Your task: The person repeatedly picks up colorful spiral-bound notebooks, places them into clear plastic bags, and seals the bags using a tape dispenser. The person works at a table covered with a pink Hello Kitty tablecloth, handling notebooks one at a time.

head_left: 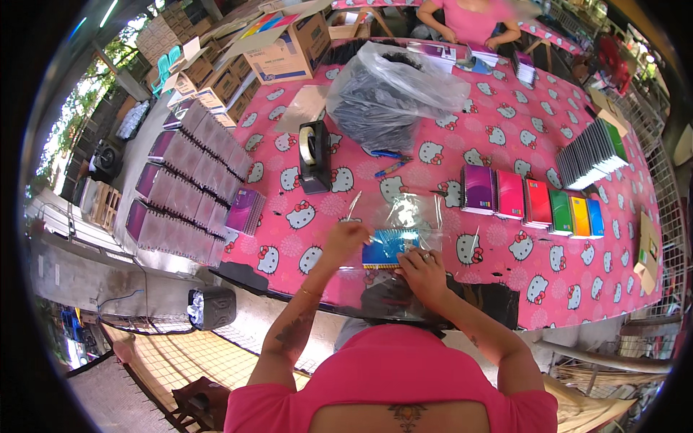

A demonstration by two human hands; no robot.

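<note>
A small blue spiral notebook (380, 250) lies in front of me on clear plastic film (408, 211), which spreads out beyond its far side. My left hand (348, 238) is closed in a pinch by the notebook's left edge; whatever sits between its fingertips is too small to make out. Over the notebook's right side rests my right hand (424, 270), its fingers lying flat on the cover and film. A black tape dispenser (315, 162) with a roll of clear tape stands beyond my left hand. Blue pens (392, 168) lie past the film.
Tall rows of spiral notebooks (184, 191) line the left edge, with a purple notebook stack (245, 212) beside them. Coloured notebook stacks (525, 198) and a long black-edged stack (590, 155) stand right. A plastic bag (382, 94) and carton (289, 47) are farther back. Another person (473, 22) works opposite.
</note>
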